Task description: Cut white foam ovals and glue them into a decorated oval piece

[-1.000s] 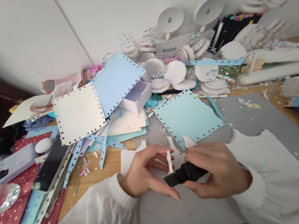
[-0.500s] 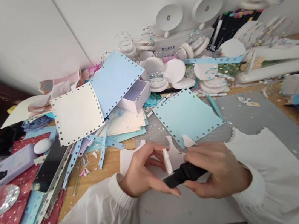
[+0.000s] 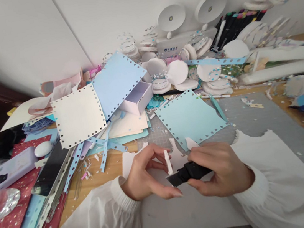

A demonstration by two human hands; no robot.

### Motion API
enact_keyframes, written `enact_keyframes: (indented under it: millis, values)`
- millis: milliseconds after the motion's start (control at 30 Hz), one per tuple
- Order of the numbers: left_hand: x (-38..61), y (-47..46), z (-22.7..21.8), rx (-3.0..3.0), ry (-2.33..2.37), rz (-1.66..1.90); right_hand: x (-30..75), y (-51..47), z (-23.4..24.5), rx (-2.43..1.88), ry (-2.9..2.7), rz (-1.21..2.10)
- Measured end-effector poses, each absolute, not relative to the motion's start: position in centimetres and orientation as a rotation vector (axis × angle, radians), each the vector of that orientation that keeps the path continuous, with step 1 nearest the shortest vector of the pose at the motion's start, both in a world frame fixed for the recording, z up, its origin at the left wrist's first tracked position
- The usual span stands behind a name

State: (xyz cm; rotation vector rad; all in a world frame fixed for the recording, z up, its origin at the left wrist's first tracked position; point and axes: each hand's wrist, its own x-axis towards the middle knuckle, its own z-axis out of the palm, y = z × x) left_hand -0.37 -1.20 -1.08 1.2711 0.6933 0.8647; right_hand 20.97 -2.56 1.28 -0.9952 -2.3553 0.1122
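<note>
My left hand [image 3: 147, 175] pinches a small white paper strip [image 3: 167, 162] upright between thumb and fingertips. My right hand [image 3: 222, 168] grips a black tool [image 3: 186, 173], a punch or cutter by its look, with its front end just below the strip. Both hands hover over a large white sheet [image 3: 279, 162] on the grey cutting mat [image 3: 257, 115]. A light teal square with punched edges [image 3: 190, 117] lies just beyond my hands.
A cream punched square [image 3: 78, 114] and a blue punched square [image 3: 117, 79] lean on a small lilac box [image 3: 137, 97]. White paper discs [image 3: 177, 72], markers [image 3: 235, 22] and rolls [image 3: 283, 64] crowd the back. Red starry paper [image 3: 9, 219], a lilac case [image 3: 12, 166] and blue strips lie left.
My left hand has shifted the white strip slightly left and up. The black tool has tilted and moved a little up toward the strip.
</note>
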Motion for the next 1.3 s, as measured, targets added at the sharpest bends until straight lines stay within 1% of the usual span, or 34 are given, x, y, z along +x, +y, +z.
enact_keyframes:
  millis: [333, 867, 1300]
  values:
    - [-0.31, -1.23, -1.72, 1.264, 0.619, 0.960, 21.19, -2.44, 1.26, -0.931, -2.325, 0.096]
    - [-0.10, -1.03, -1.39, 1.361, 0.718, 0.891, 20.52, -2.66, 1.44, -0.924, -2.328, 0.049]
    - [-0.07, -1.40, -1.24, 1.337, 0.656, 0.839, 20.47, -2.72, 1.42, -0.904, -2.339, 0.095]
